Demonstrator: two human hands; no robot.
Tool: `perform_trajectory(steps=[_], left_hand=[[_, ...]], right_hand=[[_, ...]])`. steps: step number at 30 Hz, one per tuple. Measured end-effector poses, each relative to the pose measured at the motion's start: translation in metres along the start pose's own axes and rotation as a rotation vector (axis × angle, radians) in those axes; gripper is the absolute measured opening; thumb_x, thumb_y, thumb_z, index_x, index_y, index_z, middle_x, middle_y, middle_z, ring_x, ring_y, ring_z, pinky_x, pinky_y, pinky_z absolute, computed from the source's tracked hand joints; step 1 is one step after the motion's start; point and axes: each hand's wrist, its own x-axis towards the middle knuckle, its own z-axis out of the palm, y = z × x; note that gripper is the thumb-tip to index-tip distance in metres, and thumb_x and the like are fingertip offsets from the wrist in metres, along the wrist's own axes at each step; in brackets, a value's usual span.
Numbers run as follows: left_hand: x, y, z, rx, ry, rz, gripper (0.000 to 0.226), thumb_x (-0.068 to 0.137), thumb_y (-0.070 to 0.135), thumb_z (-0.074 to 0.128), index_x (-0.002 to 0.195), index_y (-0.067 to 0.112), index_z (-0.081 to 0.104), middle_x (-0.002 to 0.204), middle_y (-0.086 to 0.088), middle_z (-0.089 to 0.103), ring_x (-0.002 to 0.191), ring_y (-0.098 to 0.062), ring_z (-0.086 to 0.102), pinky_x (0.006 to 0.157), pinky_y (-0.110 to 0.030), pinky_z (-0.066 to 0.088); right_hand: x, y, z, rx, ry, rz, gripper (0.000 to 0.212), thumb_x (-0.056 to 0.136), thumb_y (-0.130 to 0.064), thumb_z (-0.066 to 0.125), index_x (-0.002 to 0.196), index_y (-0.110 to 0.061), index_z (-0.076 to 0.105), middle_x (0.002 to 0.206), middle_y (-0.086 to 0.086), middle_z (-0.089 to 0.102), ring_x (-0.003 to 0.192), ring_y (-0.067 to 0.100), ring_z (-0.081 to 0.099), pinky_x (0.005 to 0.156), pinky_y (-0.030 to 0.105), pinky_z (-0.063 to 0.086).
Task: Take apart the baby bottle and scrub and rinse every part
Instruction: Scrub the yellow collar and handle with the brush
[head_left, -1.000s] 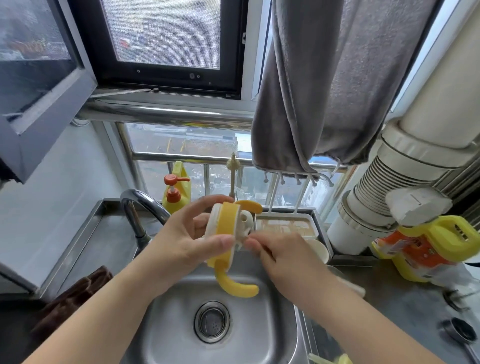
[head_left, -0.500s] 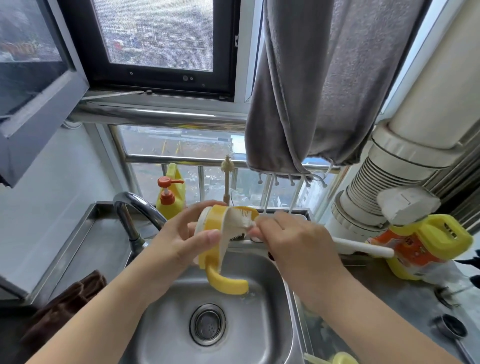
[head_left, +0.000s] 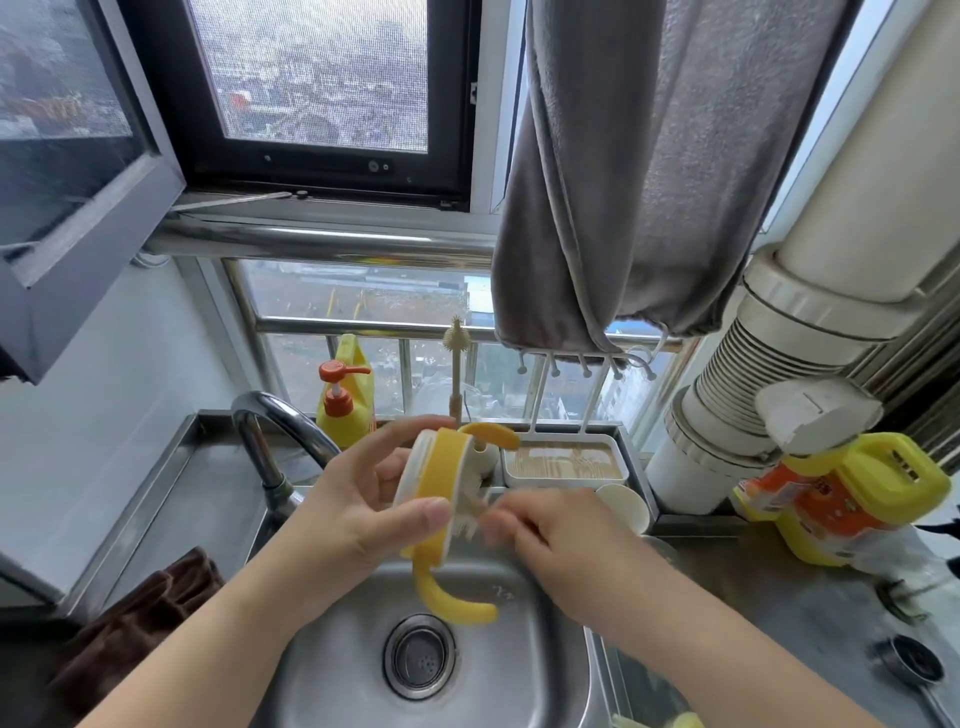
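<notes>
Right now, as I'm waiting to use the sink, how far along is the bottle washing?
Done: the yellow handled collar is off the bottle. In hand: the left hand holds it over the steel sink while the right hand works a small white brush on it. Left: rinsing; the tap looks dry.

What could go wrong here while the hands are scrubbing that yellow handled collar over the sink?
1. The left hand pinches the yellow handle collar only by its rim; if it is wet, a brush push could knock it into the sink.
2. The right hand works the small brush close to the left thumb, so bristles may miss the inner groove.
3. The faucet shows no water running, so residue may stay until rinsing.
</notes>
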Motion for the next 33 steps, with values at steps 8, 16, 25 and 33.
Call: perform_trajectory(steps=[8, 16, 25, 33], left_hand=[[0.002, 0.005, 0.000, -0.020, -0.010, 0.051, 0.077, 0.041, 0.055, 0.089, 0.110, 0.033, 0.065, 0.092, -0.006, 0.071, 0.079, -0.017, 0.066, 0.064, -0.026, 0.053], [-0.002, -0.007, -0.003, 0.023, -0.024, 0.119, 0.080, 0.049, 0.038, 0.092, 0.118, 0.041, 0.052, 0.112, -0.008, 0.061, 0.101, -0.027, 0.062, 0.077, -0.036, 0.054], [-0.006, -0.023, 0.006, -0.057, 0.040, -0.024, 0.091, 0.048, 0.011, 0.085, 0.125, 0.039, 0.046, 0.115, 0.001, 0.061, 0.098, -0.021, 0.066, 0.073, -0.034, 0.056], [0.001, -0.006, 0.016, -0.326, 0.047, -0.344, 0.053, 0.073, 0.029, 0.073, 0.121, 0.016, 0.054, 0.100, -0.014, 0.070, 0.086, -0.029, 0.068, 0.067, -0.039, 0.060]], right_hand=[[0.001, 0.003, 0.004, -0.164, 0.302, -0.103, 0.038, 0.094, -0.047, 0.037, 0.088, -0.023, 0.065, 0.071, -0.001, 0.063, 0.065, 0.018, 0.058, 0.056, 0.030, 0.045], [-0.016, -0.002, -0.008, 0.729, -0.409, 0.265, 0.035, 0.097, -0.042, 0.042, 0.082, -0.020, 0.066, 0.050, -0.008, 0.040, 0.041, 0.006, 0.032, 0.041, 0.016, 0.026], [-0.018, -0.001, 0.026, 0.607, -0.065, 0.322, 0.027, 0.086, -0.043, 0.062, 0.080, -0.016, 0.065, 0.056, -0.005, 0.061, 0.043, 0.008, 0.041, 0.045, 0.020, 0.033], [-0.020, 0.008, 0.032, 0.484, 0.219, 0.257, 0.013, 0.086, -0.028, 0.064, 0.073, -0.026, 0.066, 0.064, -0.007, 0.068, 0.061, 0.002, 0.058, 0.059, 0.015, 0.042]])
